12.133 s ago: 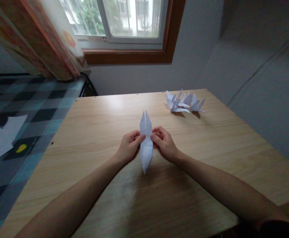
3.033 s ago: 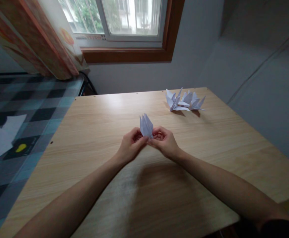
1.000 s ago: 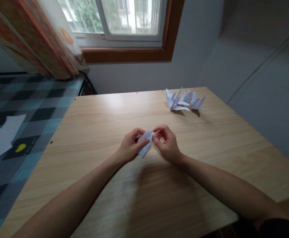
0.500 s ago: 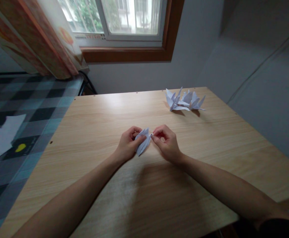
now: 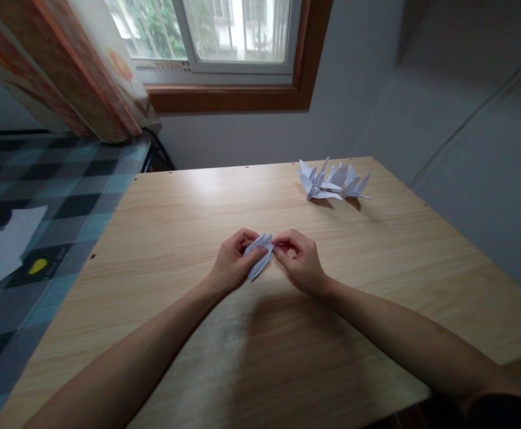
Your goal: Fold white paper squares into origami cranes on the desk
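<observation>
A white folded paper piece (image 5: 260,264), narrow with pointed layers, is held over the middle of the table. My left hand (image 5: 236,260) is closed on its left side, the thumb lying across the top of the folds. With thumb and forefinger, my right hand (image 5: 300,257) pinches the paper's upper right edge. The pinched part is mostly hidden by those fingertips. Farther back on the right stand several white folded paper cranes (image 5: 314,182), close together with their wings pointing up.
The light wooden table (image 5: 175,220) has a far edge near the wall under the window. At left, loose white paper (image 5: 5,250) lies on a checked cloth (image 5: 77,205) beside the table. A patterned curtain (image 5: 86,71) hangs at the upper left.
My right hand has shifted slightly down and left, closer to the folded paper. The paper's upper tip has turned a little to the right. The cranes have not moved.
</observation>
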A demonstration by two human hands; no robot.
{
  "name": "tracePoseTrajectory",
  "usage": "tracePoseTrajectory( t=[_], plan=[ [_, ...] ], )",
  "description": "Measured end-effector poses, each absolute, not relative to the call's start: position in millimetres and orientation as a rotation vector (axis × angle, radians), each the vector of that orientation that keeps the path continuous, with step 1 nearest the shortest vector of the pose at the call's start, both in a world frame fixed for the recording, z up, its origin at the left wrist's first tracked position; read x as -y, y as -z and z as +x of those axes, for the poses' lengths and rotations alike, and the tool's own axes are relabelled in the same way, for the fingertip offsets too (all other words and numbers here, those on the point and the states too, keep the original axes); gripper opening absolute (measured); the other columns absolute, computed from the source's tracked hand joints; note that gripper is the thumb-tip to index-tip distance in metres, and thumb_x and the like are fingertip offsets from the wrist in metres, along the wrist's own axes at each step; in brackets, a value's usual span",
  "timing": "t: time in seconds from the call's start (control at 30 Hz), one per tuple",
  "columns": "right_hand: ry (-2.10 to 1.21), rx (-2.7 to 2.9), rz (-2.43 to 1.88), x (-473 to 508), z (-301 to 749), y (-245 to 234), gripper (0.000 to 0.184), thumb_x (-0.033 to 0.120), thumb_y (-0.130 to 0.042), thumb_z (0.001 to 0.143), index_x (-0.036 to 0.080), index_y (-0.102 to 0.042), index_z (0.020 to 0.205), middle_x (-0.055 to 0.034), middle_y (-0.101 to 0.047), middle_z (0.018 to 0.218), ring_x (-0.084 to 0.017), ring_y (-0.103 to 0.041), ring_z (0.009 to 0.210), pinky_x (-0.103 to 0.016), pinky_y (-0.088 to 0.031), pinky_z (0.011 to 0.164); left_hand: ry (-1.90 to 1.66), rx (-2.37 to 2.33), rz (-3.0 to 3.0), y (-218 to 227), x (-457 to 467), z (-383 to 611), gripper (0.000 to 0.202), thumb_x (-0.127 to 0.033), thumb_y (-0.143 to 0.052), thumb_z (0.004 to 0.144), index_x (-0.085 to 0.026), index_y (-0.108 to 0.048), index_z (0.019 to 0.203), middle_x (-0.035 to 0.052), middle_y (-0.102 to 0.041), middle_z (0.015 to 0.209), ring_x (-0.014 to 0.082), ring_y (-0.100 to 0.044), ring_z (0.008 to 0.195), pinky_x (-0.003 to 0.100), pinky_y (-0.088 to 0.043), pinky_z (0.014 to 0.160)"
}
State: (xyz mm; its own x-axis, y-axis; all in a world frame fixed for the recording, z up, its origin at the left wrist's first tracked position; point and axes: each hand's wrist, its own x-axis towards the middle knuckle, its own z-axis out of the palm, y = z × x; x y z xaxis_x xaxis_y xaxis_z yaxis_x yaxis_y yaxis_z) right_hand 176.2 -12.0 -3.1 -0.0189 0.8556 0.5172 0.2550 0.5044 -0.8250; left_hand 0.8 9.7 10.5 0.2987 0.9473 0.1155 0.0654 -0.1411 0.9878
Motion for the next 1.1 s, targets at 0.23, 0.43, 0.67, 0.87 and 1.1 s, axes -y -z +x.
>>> tracePoseTrajectory(
  t=[0.23, 0.43, 0.67, 0.87, 1.1],
  plan=[
    [-0.480, 1.570, -0.950, 14.4, 175.7, 4.4, 0.007, 0.016, -0.065, 0.085, 0.021, -0.066, 0.080, 0.0013, -0.063, 0.074, -0.013, -0.057, 0.066, -0.026, -0.047, 0.062, -0.885, -0.982, 1.679, -12.6, -10.3, -1.7, 0.024, -0.037, -0.071, 0.077, -0.016, -0.065, 0.086, -0.0032, -0.059, 0.068, 0.0106, -0.049, 0.061, 0.022, -0.038, 0.056],
    [-0.367, 1.646, -0.882, 14.7, 175.6, 3.1, 0.012, 0.011, -0.063, 0.084, 0.022, -0.066, 0.089, -0.0005, -0.064, 0.084, -0.013, -0.057, 0.068, -0.026, -0.048, 0.062, -0.891, -1.010, 1.674, -13.8, -8.3, -1.1, 0.021, -0.035, -0.070, 0.076, -0.016, -0.063, 0.077, -0.0043, -0.055, 0.063, 0.0099, -0.046, 0.058, 0.022, -0.037, 0.054],
    [-0.324, 1.632, -0.911, 14.9, 177.2, 4.0, 0.011, 0.014, -0.065, 0.085, 0.022, -0.063, 0.077, -0.0013, -0.065, 0.081, -0.013, -0.059, 0.068, -0.026, -0.049, 0.060, -0.968, -1.051, 1.666, -11.5, -9.8, -1.4, 0.023, -0.036, -0.072, 0.076, -0.016, -0.062, 0.071, -0.0046, -0.054, 0.060, 0.0093, -0.044, 0.057, 0.021, -0.035, 0.053],
    [-0.423, 1.614, -0.951, 14.7, 175.1, 7.1, 0.015, 0.016, -0.066, 0.082, 0.022, -0.059, 0.070, -0.0011, -0.066, 0.077, -0.013, -0.060, 0.067, -0.025, -0.049, 0.059, -1.011, -1.078, 1.656, -12.4, -11.2, -1.5, 0.024, -0.037, -0.074, 0.073, -0.016, -0.064, 0.071, -0.0050, -0.055, 0.059, 0.0093, -0.045, 0.056, 0.021, -0.037, 0.054],
    [-0.639, 1.530, -1.016, 15.4, 174.2, 5.6, 0.009, 0.016, -0.065, 0.078, 0.020, -0.063, 0.070, -0.0027, -0.072, 0.077, -0.015, -0.066, 0.068, -0.028, -0.052, 0.064, -1.041, -1.102, 1.665, -11.1, -9.6, -1.0, 0.020, -0.035, -0.072, 0.075, -0.016, -0.067, 0.074, -0.0046, -0.057, 0.060, 0.0092, -0.046, 0.056, 0.021, -0.039, 0.055]
  ],
)
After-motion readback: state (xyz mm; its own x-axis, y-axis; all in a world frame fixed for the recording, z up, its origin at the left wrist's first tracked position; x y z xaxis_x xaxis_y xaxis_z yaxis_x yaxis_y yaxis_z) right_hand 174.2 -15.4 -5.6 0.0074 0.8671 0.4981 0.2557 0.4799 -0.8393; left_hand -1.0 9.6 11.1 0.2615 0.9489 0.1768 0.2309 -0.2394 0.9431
